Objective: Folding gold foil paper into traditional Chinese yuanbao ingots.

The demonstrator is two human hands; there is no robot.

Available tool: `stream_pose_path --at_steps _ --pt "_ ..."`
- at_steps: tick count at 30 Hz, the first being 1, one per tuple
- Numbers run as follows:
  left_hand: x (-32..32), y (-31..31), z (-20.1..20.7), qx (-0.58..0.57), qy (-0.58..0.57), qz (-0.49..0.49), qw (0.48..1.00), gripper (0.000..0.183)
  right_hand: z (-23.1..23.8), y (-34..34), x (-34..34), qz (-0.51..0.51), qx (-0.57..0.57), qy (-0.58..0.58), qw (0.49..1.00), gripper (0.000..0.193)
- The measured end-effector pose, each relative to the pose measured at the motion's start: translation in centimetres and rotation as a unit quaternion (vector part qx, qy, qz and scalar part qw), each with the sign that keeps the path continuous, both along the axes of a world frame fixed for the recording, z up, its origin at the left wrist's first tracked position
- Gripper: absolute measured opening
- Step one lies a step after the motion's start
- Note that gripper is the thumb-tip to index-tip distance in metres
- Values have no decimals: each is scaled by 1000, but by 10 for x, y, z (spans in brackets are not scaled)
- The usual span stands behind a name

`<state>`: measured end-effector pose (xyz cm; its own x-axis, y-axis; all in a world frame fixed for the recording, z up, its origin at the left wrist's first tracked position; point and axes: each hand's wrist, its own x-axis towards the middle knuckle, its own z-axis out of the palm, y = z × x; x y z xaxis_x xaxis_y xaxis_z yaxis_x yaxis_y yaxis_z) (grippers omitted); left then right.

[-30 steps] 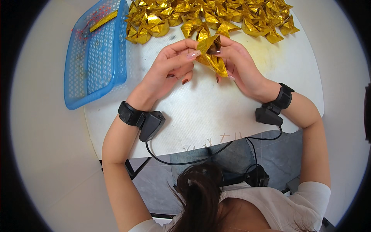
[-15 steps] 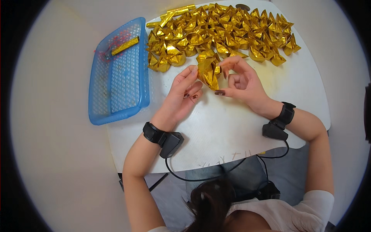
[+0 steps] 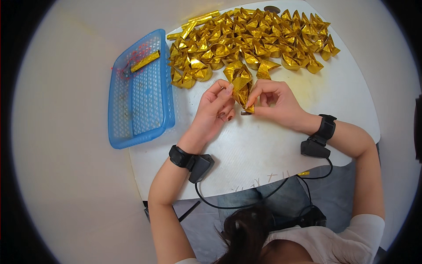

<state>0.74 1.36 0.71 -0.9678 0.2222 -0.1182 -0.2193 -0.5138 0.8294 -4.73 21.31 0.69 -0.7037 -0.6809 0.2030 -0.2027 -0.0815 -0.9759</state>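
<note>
Both hands hold a partly folded gold foil paper ingot above the white table. My left hand is closed, pinching its left edge between thumb and fingers. With thumb and forefinger together, my right hand grips its lower pointed corner. Fingers cover part of the folds. Just beyond the held piece, many finished gold paper ingots stand crowded together over the far part of the table.
A blue mesh plastic basket stands at the left, with a gold foil roll and some red bits in it. More gold foil rolls lie at the back left. A dark round object sits at the far edge. Black cables hang from my wrist straps.
My right thumb and forefinger have closed on the lower corner of the paper ingot; before, they were spread apart. The whole view has shifted a little.
</note>
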Motion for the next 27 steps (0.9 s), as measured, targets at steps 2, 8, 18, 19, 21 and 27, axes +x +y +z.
stream_pose_path --at_steps 2,8,18,19,21,27 --pt "1 6 5 -5 -7 27 1000 9 1 1 0 -5 -1 -2 1000 13" --pt "1 1 0 -82 53 169 981 22 -1 -1 1 10 24 -14 1000 10" --pt "-4 -6 -1 -132 118 272 946 35 12 -4 6 -9 26 -33 999 37" --pt "-6 -7 -1 -132 117 271 946 35 10 -4 4 -9 26 -33 999 37" --pt "-9 -9 -1 -149 157 230 949 43 6 -1 -1 -3 32 -57 998 33" --pt "-10 -2 7 -218 191 169 942 67 -3 0 -12 -80 22 -17 996 40"
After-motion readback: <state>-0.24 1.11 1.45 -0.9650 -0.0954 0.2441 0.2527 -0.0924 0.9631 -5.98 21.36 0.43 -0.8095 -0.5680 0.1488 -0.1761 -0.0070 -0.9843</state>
